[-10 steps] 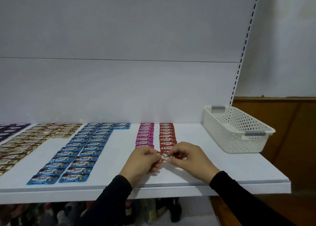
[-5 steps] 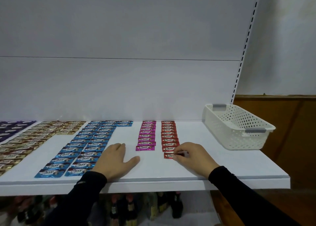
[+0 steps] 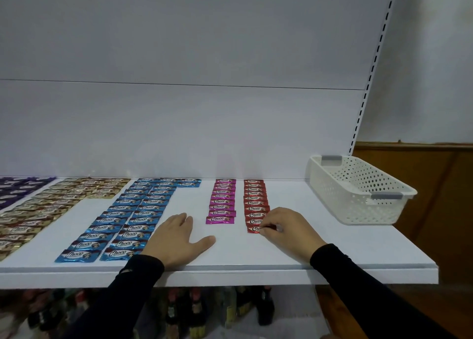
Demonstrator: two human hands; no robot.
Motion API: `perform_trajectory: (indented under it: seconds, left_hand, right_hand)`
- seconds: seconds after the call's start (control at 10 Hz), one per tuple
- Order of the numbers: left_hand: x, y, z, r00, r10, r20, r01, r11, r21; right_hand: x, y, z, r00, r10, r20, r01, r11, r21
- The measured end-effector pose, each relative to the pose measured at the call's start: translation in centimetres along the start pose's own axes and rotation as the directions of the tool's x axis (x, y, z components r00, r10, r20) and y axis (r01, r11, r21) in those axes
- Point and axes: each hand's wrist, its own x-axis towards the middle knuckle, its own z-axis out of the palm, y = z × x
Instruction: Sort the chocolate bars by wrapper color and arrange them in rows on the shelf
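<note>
right hand (image 3: 286, 226): pinching the front red bar (image 3: 254, 229), nudging it into the red row's near end
left hand (image 3: 176, 238): lying spread flat on the shelf (image 3: 332, 256)
risk: probably bumping the neighbouring reds crooked while letting go

Landmark: basket (image 3: 358, 188), sitting at shelf (image 3: 345, 251) right end, near back wall. Two single columns of bars lying left of basket, running front to back: nearer column (image 3: 254, 203), then farther column (image 3: 222, 201) beside it. Wider block of bars (image 3: 128, 218) lying further left, then another block (image 3: 48, 208), last block (image 3: 18, 188) sitting farthest from basket. Bottles (image 3: 194, 310) standing below shelf.
</note>
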Motion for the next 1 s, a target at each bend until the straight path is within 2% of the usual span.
perform_trajectory:
  seconds: [0.8,1.0]
  left_hand:
    - [-0.11,0.04,-0.2,1.0,0.002,0.014,-0.002,1.0,0.005]
    - [0.12,-0.05,0.06,1.0,-0.004,-0.008,0.004,1.0,-0.015]
  right_hand:
    - [0.7,0.11,0.44,0.999,-0.025,0.039,0.027,0.999,-0.035]
    - [0.51,-0.06,0.21,1.0,0.003,0.001,-0.003,0.999,0.047]
